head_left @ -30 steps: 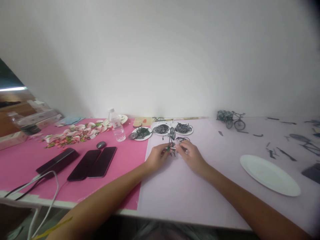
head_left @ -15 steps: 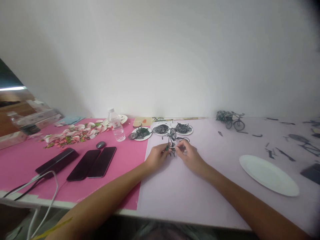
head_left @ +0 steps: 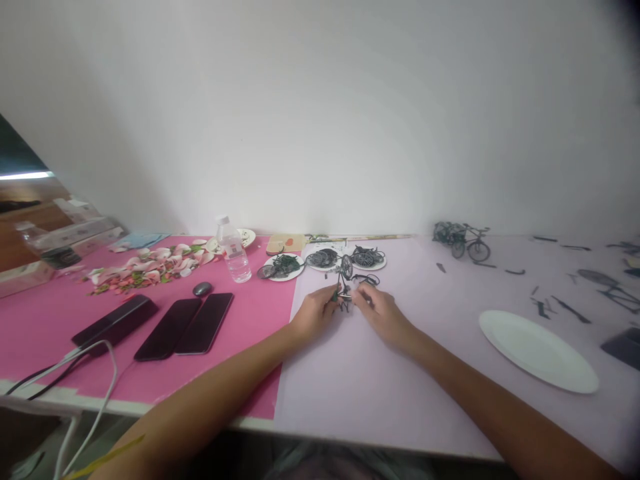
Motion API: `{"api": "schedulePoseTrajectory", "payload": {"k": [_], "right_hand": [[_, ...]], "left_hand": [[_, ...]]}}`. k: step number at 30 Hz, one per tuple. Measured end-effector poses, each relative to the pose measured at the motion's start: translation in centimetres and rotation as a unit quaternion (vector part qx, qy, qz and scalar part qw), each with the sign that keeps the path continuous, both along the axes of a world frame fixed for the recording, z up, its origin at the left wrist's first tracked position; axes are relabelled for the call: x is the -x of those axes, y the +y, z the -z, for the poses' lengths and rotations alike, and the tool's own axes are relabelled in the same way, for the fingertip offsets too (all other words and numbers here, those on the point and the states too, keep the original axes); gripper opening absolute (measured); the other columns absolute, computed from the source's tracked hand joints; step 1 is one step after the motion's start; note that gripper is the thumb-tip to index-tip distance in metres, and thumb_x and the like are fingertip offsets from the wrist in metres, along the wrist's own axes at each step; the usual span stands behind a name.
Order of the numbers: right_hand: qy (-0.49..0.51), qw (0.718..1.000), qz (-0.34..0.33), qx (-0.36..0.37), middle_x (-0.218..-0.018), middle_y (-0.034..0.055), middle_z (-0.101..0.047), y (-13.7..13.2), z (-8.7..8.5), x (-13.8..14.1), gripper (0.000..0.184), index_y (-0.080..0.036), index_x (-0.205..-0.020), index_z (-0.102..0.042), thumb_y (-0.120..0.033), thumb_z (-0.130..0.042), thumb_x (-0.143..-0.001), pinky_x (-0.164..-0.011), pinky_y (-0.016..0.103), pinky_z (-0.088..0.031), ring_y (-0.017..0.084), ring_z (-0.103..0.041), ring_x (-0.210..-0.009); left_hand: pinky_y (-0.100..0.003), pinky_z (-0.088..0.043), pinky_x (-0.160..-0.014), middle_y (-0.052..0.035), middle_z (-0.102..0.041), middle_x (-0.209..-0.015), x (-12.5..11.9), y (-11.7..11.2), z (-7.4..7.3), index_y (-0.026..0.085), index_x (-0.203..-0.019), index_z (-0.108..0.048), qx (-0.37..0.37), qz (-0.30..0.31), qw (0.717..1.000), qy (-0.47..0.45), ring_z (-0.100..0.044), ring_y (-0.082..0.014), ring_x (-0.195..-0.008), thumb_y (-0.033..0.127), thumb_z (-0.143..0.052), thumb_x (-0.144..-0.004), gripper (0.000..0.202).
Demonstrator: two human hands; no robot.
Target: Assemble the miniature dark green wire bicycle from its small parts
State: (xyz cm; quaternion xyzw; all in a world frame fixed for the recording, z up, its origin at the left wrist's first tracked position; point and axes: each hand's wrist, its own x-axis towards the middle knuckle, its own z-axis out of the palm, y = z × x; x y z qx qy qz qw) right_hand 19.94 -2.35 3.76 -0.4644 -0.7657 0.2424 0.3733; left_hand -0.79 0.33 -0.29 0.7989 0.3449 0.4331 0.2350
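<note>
Fingertips on the right hand (head_left: 383, 312) have drawn in closer to the toy bike (head_left: 346, 269) since half a second ago. From my end, thumb and forefinger look nearly together, though I can't tell whether they pinch anything. Over on the left hand (head_left: 316, 312), thumb and fingers stay clamped on the bike, which sits between both hands, a wheel towards the far side. Just beyond, I've got black parts (head_left: 324, 258) heaped on plates. Out left, a bottle (head_left: 235, 257); out right, a bare white plate (head_left: 539, 351).
</note>
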Motion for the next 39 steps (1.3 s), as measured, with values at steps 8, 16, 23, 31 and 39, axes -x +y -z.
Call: {"api": "schedulePoseTrajectory", "payload": {"k": [8,16,23,31,39], "right_hand": [[0.018,1.000,0.009,0.016,-0.094,0.0017,-0.066,-0.18,0.26,0.06,0.017,-0.024,-0.101,-0.050,-0.041,-0.051,-0.100,-0.066,0.031,-0.045,0.017,-0.056,-0.068],[0.014,1.000,0.004,0.021,-0.081,0.0001,-0.062,-0.10,0.21,-0.07,0.024,-0.024,-0.097,-0.049,-0.048,-0.049,-0.102,-0.063,0.031,-0.043,0.017,-0.054,-0.065],[0.004,1.000,-0.007,0.023,-0.071,-0.0033,-0.055,-0.24,-0.31,-0.07,0.028,-0.025,-0.090,-0.046,-0.048,-0.047,-0.104,-0.061,0.030,-0.040,0.017,-0.049,-0.062],[-0.020,0.999,-0.019,0.020,-0.068,-0.0047,-0.050,-0.16,-0.48,-0.23,0.033,-0.025,-0.086,-0.044,-0.051,-0.043,-0.105,-0.058,0.029,-0.036,0.015,-0.044,-0.059],[-0.040,0.999,-0.012,-0.002,-0.065,-0.0051,-0.038,0.03,-0.40,-0.26,0.041,-0.024,-0.077,-0.033,-0.052,-0.040,-0.106,-0.057,0.028,-0.031,0.014,-0.038,-0.059]], "left_hand": [[-0.027,-0.048,-0.079,-0.0076,-0.069,-0.095,-0.10,0.03,0.05,0.015,-0.104,-0.066,-0.010,-0.011,1.000,0.002,-0.060,-0.0181,-0.083,0.020,-0.050,-0.101,0.017],[-0.028,-0.049,-0.080,-0.0085,-0.070,-0.098,-0.03,0.01,-0.09,0.015,-0.108,-0.067,-0.014,-0.015,1.000,0.009,-0.062,-0.0190,-0.085,0.020,-0.051,-0.101,0.018],[-0.031,-0.051,-0.087,-0.0104,-0.068,-0.102,0.18,0.09,-0.09,0.015,-0.116,-0.064,-0.039,0.008,0.999,0.027,-0.063,-0.0207,-0.092,0.018,-0.047,-0.102,0.022],[-0.031,-0.051,-0.087,-0.0105,-0.067,-0.101,0.13,-0.10,-0.41,0.015,-0.115,-0.063,-0.048,0.011,0.998,0.028,-0.063,-0.0201,-0.091,0.022,-0.046,-0.104,0.022],[-0.031,-0.052,-0.088,-0.0113,-0.068,-0.108,0.15,-0.32,-0.32,0.017,-0.118,-0.063,-0.050,0.015,0.998,0.028,-0.064,-0.0206,-0.095,0.022,-0.045,-0.104,0.023]]}}
